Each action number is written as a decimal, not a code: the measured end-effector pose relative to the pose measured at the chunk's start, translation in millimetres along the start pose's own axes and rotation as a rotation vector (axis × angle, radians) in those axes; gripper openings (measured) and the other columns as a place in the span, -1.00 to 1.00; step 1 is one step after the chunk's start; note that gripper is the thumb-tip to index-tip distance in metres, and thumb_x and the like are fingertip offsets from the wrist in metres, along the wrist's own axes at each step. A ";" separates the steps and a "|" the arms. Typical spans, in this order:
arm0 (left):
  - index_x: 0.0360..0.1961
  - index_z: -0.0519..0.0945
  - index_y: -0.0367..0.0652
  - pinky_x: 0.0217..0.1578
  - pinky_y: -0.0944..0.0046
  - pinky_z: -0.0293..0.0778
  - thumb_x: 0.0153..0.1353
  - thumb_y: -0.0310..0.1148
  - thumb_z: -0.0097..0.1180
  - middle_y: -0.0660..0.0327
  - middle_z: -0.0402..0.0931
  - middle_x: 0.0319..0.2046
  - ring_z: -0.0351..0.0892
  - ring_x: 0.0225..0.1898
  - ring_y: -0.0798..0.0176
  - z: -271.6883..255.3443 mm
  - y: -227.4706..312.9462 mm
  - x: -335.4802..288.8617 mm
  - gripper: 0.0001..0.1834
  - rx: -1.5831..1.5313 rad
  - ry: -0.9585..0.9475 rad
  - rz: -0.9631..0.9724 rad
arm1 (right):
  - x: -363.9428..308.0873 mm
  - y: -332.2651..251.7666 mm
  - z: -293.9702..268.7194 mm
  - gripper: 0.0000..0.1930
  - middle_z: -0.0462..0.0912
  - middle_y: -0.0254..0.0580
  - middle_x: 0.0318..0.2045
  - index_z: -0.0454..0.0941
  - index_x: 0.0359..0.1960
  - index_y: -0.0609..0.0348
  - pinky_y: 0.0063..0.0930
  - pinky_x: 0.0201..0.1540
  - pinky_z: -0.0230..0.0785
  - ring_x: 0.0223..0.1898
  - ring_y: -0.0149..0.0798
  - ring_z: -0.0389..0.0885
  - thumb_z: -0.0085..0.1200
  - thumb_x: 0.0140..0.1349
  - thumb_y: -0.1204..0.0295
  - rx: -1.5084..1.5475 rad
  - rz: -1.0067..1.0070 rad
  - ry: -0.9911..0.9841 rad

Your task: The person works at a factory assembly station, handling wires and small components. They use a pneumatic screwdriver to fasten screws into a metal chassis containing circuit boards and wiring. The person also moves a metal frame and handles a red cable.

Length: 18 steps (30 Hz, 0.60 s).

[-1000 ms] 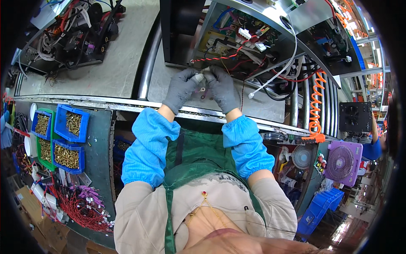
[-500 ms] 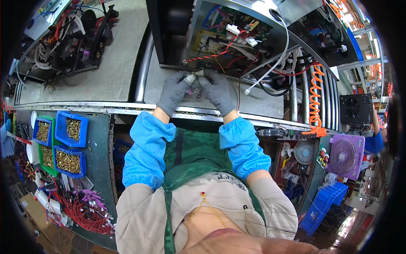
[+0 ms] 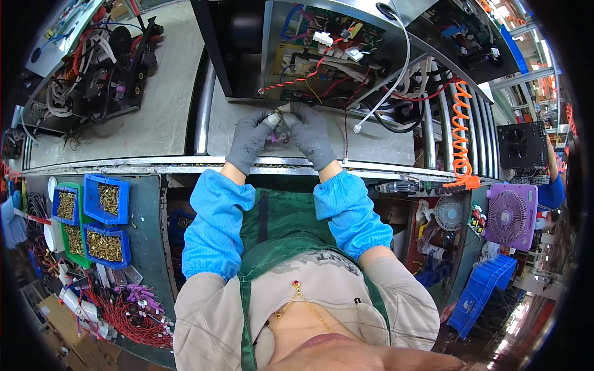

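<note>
In grey gloves, my left hand (image 3: 249,141) and my right hand (image 3: 308,131) meet fingertip to fingertip, just in front of an open metal housing. Both are pinched closed on a small lead with purple-sleeved ring ends (image 3: 276,136), which dangles below the fingers; the glove tips hide the rest. Behind them, the housing's circuit board (image 3: 303,59) carries white connectors (image 3: 323,38) and a twisted red-and-white wire (image 3: 296,84). To the right of my hands hangs a white cable with a plug (image 3: 357,128).
Another opened unit (image 3: 99,74) stands at the left on the bench. Blue bins of brass screws (image 3: 105,199) and red wire bundles (image 3: 133,318) lie lower left. An orange coiled hose (image 3: 460,127), a power screwdriver (image 3: 396,187) and a purple fan (image 3: 510,216) are on the right.
The view has shifted slightly, so bench and housing appear a little further left. My hands stay together, with the right fingers slightly repositioned over the small lead.
</note>
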State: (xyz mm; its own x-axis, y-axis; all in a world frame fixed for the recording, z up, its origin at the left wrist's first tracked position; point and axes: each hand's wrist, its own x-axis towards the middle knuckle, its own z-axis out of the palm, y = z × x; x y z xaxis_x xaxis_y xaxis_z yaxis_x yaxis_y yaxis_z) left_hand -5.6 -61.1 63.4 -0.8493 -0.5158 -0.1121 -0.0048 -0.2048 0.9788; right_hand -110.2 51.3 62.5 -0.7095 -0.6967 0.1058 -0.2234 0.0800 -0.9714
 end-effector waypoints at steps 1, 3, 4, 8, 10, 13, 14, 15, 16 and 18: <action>-0.29 0.58 -0.28 -0.47 0.45 0.34 0.19 -0.26 0.12 0.28 0.54 -0.49 0.41 -0.52 0.48 0.7 0.8 -0.8 -0.74 -0.002 0.010 -0.017 | -0.7 -2.0 0.0 -0.80 0.62 -0.23 -0.32 0.54 -0.19 0.25 -0.60 -0.42 0.42 -0.39 -0.42 0.57 0.03 0.14 0.53 -0.025 -0.007 0.004; -0.28 0.58 -0.29 -0.47 0.45 0.34 0.19 -0.27 0.12 0.27 0.54 -0.49 0.42 -0.51 0.48 3.7 4.7 -2.2 -0.74 -0.006 0.031 -0.049 | -1.9 -8.0 -0.5 -0.80 0.61 -0.22 -0.33 0.54 -0.18 0.25 -0.60 -0.44 0.42 -0.40 -0.41 0.57 0.03 0.14 0.53 -0.075 -0.022 0.011; -0.26 0.58 -0.29 -0.47 0.45 0.34 0.19 -0.27 0.12 0.28 0.54 -0.49 0.42 -0.51 0.48 7.4 8.2 -2.5 -0.74 0.026 0.075 -0.025 | -0.6 -4.0 -1.0 -0.79 0.61 -0.21 -0.34 0.53 -0.18 0.25 -0.59 -0.44 0.42 -0.41 -0.40 0.57 0.04 0.14 0.52 -0.046 -0.016 0.000; -0.19 0.57 -0.28 -0.49 0.45 0.33 0.19 -0.28 0.11 0.28 0.54 -0.47 0.41 -0.52 0.49 4.9 -7.0 5.1 -0.72 0.057 0.101 0.050 | -0.4 7.4 4.9 -0.74 0.62 -0.09 -0.35 0.52 -0.16 0.23 -0.46 -0.32 0.43 -0.36 -0.25 0.59 0.09 0.12 0.41 -0.087 0.009 0.134; -0.17 0.57 -0.28 -0.48 0.45 0.36 0.19 -0.29 0.11 0.27 0.54 -0.46 0.42 -0.51 0.49 6.3 -2.3 6.4 -0.72 0.024 0.087 0.009 | -3.2 6.9 9.8 -0.69 0.62 -0.03 -0.33 0.50 -0.14 0.23 -0.39 -0.24 0.42 -0.32 -0.18 0.60 0.12 0.11 0.34 -0.100 0.075 0.204; -0.17 0.58 -0.26 -0.47 0.47 0.40 0.19 -0.29 0.13 0.28 0.53 -0.47 0.42 -0.51 0.49 10.1 4.8 3.3 -0.72 -0.113 0.130 -0.119 | -4.9 -5.8 10.7 -0.69 0.61 -0.03 -0.33 0.48 -0.14 0.24 -0.36 -0.27 0.43 -0.33 -0.18 0.60 0.11 0.10 0.37 -0.103 0.112 0.215; -0.15 0.57 -0.25 -0.48 0.47 0.39 0.19 -0.28 0.12 0.29 0.51 -0.50 0.40 -0.53 0.49 10.1 2.0 3.3 -0.71 -0.219 0.133 -0.138 | -4.9 -13.4 7.1 -0.73 0.60 -0.04 -0.35 0.48 -0.17 0.25 -0.33 -0.33 0.45 -0.37 -0.18 0.60 0.10 0.09 0.42 -0.179 0.030 0.246; -0.14 0.57 -0.24 -0.49 0.48 0.39 0.20 -0.28 0.12 0.31 0.49 -0.52 0.39 -0.55 0.49 9.7 0.9 3.4 -0.71 -0.324 0.135 -0.156 | -5.0 -18.5 3.1 -0.77 0.60 -0.06 -0.36 0.48 -0.21 0.26 -0.30 -0.39 0.46 -0.41 -0.19 0.61 0.08 0.08 0.47 -0.254 -0.055 0.277; -0.12 0.55 -0.22 -0.49 0.48 0.38 0.20 -0.27 0.12 0.32 0.48 -0.53 0.38 -0.56 0.50 9.8 2.4 3.1 -0.70 -0.342 0.135 -0.139 | 2.4 -14.5 -6.6 -0.77 0.60 -0.03 -0.35 0.48 -0.21 0.25 -0.26 -0.36 0.46 -0.39 -0.14 0.61 0.06 0.09 0.46 -0.435 -0.208 0.362; -0.08 0.53 -0.19 -0.51 0.49 0.37 0.21 -0.25 0.11 0.35 0.44 -0.56 0.35 -0.59 0.50 10.5 6.2 4.9 -0.68 -0.379 0.130 -0.108 | 26.2 -2.0 -33.8 -0.77 0.60 0.04 -0.35 0.49 -0.20 0.23 -0.18 -0.31 0.46 -0.36 -0.04 0.61 0.01 0.10 0.46 -0.798 -0.516 0.531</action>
State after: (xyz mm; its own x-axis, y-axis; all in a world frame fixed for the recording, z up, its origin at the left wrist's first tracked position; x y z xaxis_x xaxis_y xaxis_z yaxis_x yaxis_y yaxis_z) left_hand -15.3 -56.1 70.7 -0.7805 -0.5706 -0.2555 0.1249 -0.5428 0.8305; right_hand -150.9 57.0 74.4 -0.5610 -0.3978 0.7260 -0.8111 0.4395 -0.3859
